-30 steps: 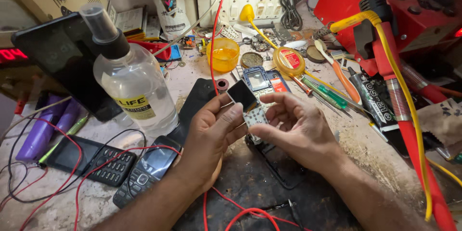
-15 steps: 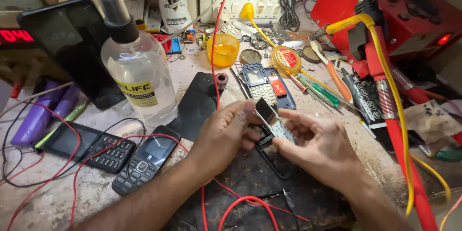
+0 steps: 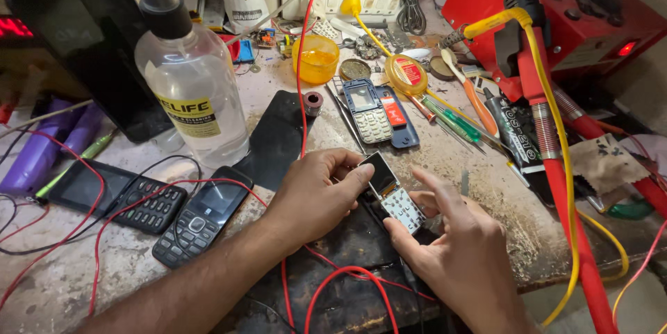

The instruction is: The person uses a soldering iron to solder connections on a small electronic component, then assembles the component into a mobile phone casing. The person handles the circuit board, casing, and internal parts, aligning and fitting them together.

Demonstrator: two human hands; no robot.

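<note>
Holding a small phone board between them, both hands sat over a dark mat at the front of a messy workbench. The left hand had its fingers curled around the top end of the board, with the thumb pressed on the little dark screen. The right hand pinched the bottom end, by the white keypad part, with its thumb under it and its pointer finger stretched out above and not touching. The board was tilted up off the mat, in the middle of the bench and close to the person.

A red wire ran down from the back of the bench, passed by the left hand and looped on the mat. Two black button phones lay side by side to the left of the left arm. Behind them stood a clear spray bottle with a black top. A bigger black phone leaned up behind the bottle. Farther back lay an opened blue phone with its keys showing, next to a small orange cup. A yellow cable ran down the right side.
</note>
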